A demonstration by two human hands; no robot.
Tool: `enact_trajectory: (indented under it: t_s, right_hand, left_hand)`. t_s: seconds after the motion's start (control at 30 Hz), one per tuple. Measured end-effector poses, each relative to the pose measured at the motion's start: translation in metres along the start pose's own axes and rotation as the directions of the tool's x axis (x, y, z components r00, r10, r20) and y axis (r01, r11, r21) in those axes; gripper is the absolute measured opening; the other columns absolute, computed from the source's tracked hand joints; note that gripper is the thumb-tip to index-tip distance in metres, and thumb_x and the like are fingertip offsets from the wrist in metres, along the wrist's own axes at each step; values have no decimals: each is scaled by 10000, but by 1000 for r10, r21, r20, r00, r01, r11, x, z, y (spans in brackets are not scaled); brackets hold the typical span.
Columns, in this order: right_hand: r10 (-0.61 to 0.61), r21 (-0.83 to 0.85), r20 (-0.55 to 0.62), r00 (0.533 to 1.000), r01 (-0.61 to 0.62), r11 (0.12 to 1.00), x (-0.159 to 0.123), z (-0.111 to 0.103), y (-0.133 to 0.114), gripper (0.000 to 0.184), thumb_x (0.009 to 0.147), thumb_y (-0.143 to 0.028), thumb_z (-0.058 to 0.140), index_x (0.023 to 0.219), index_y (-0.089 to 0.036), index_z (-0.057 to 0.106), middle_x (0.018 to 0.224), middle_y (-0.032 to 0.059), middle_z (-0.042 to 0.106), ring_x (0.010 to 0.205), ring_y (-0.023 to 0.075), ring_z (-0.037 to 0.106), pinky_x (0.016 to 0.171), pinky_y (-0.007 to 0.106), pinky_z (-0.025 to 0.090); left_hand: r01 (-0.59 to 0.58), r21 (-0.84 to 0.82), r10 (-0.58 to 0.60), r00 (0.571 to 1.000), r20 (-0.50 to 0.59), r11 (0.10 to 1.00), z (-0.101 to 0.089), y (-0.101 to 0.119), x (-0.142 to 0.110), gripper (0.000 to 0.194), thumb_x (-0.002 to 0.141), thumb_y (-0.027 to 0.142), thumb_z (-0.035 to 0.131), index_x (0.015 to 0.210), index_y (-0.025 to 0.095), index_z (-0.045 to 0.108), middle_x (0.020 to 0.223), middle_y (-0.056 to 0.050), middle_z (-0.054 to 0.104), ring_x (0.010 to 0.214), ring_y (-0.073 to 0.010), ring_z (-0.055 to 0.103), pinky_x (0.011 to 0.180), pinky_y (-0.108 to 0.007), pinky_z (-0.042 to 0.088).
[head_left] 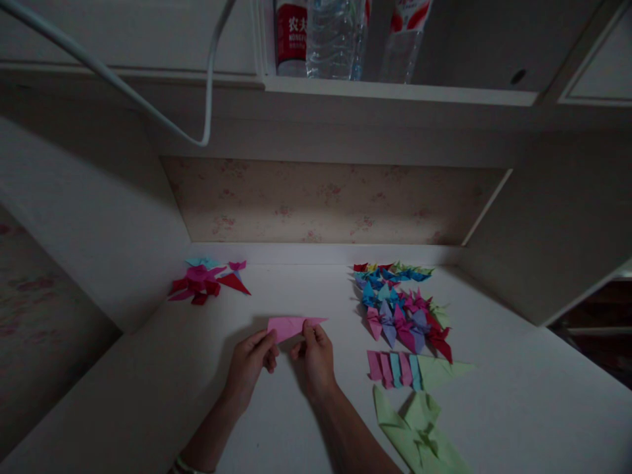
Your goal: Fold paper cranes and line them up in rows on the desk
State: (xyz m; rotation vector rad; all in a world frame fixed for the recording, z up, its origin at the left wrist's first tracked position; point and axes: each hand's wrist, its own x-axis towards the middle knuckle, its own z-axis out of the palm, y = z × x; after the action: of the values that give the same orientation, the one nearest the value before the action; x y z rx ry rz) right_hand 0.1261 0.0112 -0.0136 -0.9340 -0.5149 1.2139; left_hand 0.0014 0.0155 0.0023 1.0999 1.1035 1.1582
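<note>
A folded piece of pink origami paper [289, 328] is held between both hands over the middle of the white desk. My left hand [251, 362] pinches its wider left end between thumb and fingers. Toward the narrow right end, my right hand [316, 352] grips it with the thumb on top, and the pointed tip sticks out past the fingers. To the right lie folded paper strips [386, 369] in pink and blue, beside a pale green folded paper [439, 370]. Closer to me is a larger green folded paper piece [419, 428].
Several colourful paper cranes [395, 309] stand in rows at the right back. A pile of red and magenta folded papers [200, 280] lies at the left back. A pale cable [148, 108] hangs at upper left. Plastic bottles [330, 39] stand on the shelf [395, 92] above.
</note>
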Motion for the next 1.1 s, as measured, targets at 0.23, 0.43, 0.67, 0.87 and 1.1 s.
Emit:
enact_trajectory:
  t_s: [0.23, 0.43, 0.67, 0.87, 1.1]
  right_hand:
    - [-17, -79, 43, 999, 20, 997, -9, 6, -9, 424, 738, -572, 655, 672, -183, 502, 452, -75, 465, 368, 78, 436, 372, 187, 305]
    - [-109, -401, 172, 979, 171, 900, -20, -17, -76, 356, 785, -498, 632, 723, -149, 657, 645, 4, 597, 578, 126, 554, 523, 222, 459]
    - [-204, -363, -33, 978, 179, 915, -34, -133, -154, 229, 749, -365, 732, 811, -169, 632, 701, -12, 632, 658, 119, 586, 652, 212, 507]
    - [-146, -311, -345, 927, 34, 950, -58, -234, -179, 377, 597, -332, 841, 876, -169, 645, 828, 35, 704, 808, 178, 667, 765, 235, 565]
    - [-21, -260, -387, 922, -87, 962, -61, -273, -178, 397, 547, -267, 857, 878, -188, 653, 855, 48, 734, 899, 224, 689, 793, 244, 571]
  left_hand:
    - [32, -1, -32, 998, 52, 999, 3, 2, -2, 344, 732, 468, 672, 643, 145, 593, 534, 28, 554, 414, -82, 480, 391, -194, 381]
    - [91, -80, -84, 992, 93, 993, 6, 1, -3, 380, 670, 505, 703, 728, 138, 629, 552, 26, 567, 404, -80, 482, 372, -194, 366]
    - [141, -14, -141, 989, 49, 990, 3, -6, 3, 436, 635, 531, 706, 798, 130, 656, 527, 31, 572, 396, -89, 479, 374, -203, 369]
    - [139, 40, -142, 987, 73, 989, 0, -18, 11, 445, 610, 540, 711, 765, 126, 662, 505, 40, 557, 385, -85, 458, 370, -201, 340]
    - [133, 68, -137, 989, 51, 989, 4, -11, 7, 459, 581, 565, 706, 724, 131, 662, 498, 40, 553, 392, -84, 447, 380, -204, 330]
